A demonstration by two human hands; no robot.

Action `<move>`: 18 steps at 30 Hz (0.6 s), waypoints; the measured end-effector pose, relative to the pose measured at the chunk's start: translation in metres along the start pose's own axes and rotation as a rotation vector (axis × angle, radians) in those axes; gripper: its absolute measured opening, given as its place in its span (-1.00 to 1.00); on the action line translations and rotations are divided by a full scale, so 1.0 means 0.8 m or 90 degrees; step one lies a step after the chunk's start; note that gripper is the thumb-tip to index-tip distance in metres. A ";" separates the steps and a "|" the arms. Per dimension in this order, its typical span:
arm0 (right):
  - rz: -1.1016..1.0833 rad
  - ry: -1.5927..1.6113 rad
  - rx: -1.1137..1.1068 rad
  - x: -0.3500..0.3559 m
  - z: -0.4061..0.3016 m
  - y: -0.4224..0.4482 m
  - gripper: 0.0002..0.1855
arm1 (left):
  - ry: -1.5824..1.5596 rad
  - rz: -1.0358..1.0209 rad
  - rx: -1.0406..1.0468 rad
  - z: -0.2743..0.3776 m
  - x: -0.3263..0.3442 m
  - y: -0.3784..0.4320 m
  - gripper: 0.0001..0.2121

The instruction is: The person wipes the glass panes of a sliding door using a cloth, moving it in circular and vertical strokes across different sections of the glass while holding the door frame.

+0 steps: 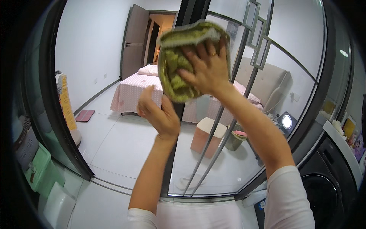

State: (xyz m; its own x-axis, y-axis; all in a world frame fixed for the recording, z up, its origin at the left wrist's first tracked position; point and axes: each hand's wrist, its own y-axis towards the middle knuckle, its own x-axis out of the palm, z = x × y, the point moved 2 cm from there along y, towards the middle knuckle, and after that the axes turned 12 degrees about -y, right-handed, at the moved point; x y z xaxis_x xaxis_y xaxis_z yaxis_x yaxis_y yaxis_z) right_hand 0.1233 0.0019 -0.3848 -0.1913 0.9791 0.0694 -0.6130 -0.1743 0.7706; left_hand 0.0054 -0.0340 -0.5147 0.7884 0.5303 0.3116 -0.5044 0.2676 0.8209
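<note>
My right hand (210,70) is spread over a green cloth (174,71) with a pale edge, holding it up in front of the dark upright frame and the glass panel (183,160) of a sliding door. A ring is on one finger. The cloth is folded and slightly blurred, and whether it touches the glass cannot be told. Lower and to the left, my left hand (160,114) is raised beside the door's dark upright frame (170,171). Its fingers are bent and apart from the thumb, with nothing visible between them. Contact with the frame is unclear.
Metal door bars (213,131) cross the glass. Beyond stand a bed (134,91), a pink bin (201,140) and a waste basket (236,141). A black front-loading washing machine (320,171) is at right. Green storage box (45,169) sits left. The floor track (114,186) runs below.
</note>
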 end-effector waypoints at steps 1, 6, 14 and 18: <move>-0.069 0.029 0.014 -0.012 -0.017 -0.008 -0.39 | 0.033 0.032 0.315 0.019 -0.001 -0.009 -0.54; -0.022 0.391 0.085 -0.032 -0.005 -0.031 -0.63 | 0.034 -0.057 0.252 0.020 0.061 -0.003 -0.39; 0.064 0.129 0.158 -0.058 0.091 -0.109 -0.58 | 0.314 0.062 0.309 0.021 0.091 0.069 -0.50; -0.033 0.013 0.187 -0.037 0.099 -0.163 -0.50 | 0.343 -0.104 0.151 -0.023 0.063 -0.001 -0.50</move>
State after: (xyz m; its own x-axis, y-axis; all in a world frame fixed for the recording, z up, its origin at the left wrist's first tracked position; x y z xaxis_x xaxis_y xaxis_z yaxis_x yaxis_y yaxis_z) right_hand 0.2701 0.0040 -0.4373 -0.1833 0.9829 0.0152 -0.3743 -0.0841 0.9235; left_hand 0.0388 0.0075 -0.5086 0.5294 0.8461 -0.0624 -0.2514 0.2267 0.9410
